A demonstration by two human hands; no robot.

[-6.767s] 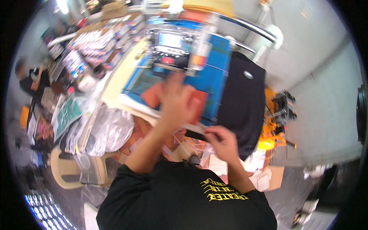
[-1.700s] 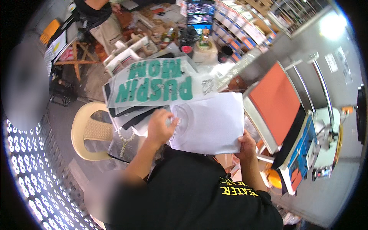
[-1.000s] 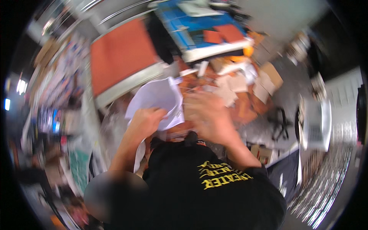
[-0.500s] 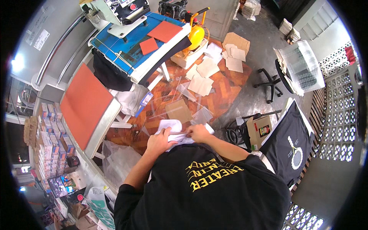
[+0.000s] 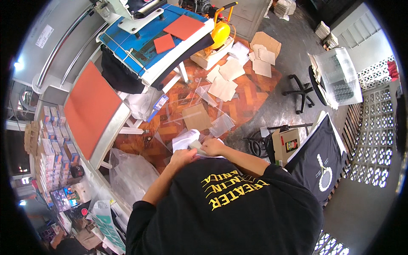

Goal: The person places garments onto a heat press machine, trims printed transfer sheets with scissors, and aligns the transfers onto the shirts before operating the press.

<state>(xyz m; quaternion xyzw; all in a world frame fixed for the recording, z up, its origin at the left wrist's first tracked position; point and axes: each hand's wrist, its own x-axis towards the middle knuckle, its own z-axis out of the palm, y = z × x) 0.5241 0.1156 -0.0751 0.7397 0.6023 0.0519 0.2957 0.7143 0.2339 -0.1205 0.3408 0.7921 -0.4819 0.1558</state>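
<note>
A white folded cloth (image 5: 183,138) is bunched up in front of my body, with a pale, greyish strip showing between my hands. My left hand (image 5: 183,157) grips its near left part with curled fingers. My right hand (image 5: 211,146) pinches the cloth on the right, close to that strip. Part of the cloth is hidden behind my hands and my black T-shirt.
A red-padded press board (image 5: 89,111) stands left. Beyond it is a heat press on a blue table (image 5: 127,43), beside a yellow compressor (image 5: 219,35). Cardboard pieces (image 5: 227,72) lie on wood flooring. Stacked boxes stand far left; a printed black cloth (image 5: 312,170) is at right.
Earlier I faced the table holding the white cloth spread out; my view has since swung toward the press and floor. The cloth is now bunched and folded, and my hands have drawn closer together.
</note>
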